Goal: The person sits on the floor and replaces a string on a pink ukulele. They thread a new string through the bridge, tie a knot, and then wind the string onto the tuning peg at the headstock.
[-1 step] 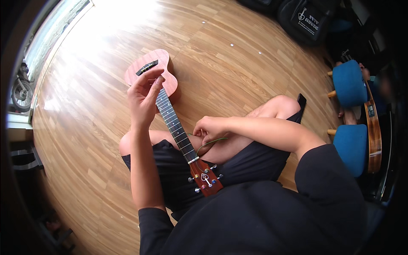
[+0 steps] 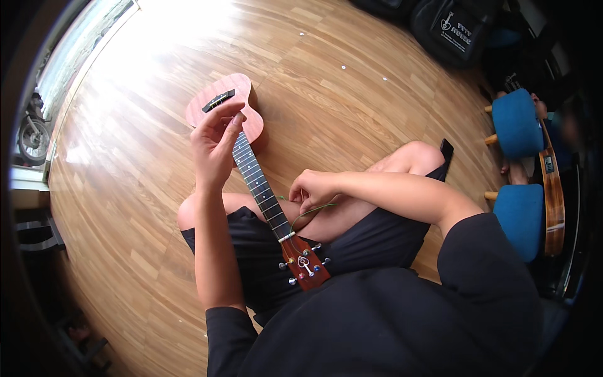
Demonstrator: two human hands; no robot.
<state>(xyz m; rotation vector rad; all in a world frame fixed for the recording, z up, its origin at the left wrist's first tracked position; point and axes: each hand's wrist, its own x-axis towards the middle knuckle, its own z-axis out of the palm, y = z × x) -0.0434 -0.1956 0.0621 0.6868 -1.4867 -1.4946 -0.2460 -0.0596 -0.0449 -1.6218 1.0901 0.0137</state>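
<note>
A ukulele (image 2: 252, 173) lies across my crossed legs, its pink-brown body out on the floor and its reddish headstock (image 2: 304, 267) close to my waist. Over the soundhole area, my left hand (image 2: 212, 141) is raised with fingers curled toward the thumb in a pinch; whatever is between them is too small to make out. My right hand (image 2: 311, 190), beside the neck above my shin, pinches a thin green string (image 2: 321, 207). One stretch of that string curves back to the nut and headstock, where several tuning pegs show.
Two blue padded stools (image 2: 518, 220) stand at the right, with a brown guitar (image 2: 554, 201) upright beside them. Black instrument bags (image 2: 449, 31) rest at the upper right. Small white bits dot the wooden floor (image 2: 314, 100). Bright light falls through an opening at the upper left.
</note>
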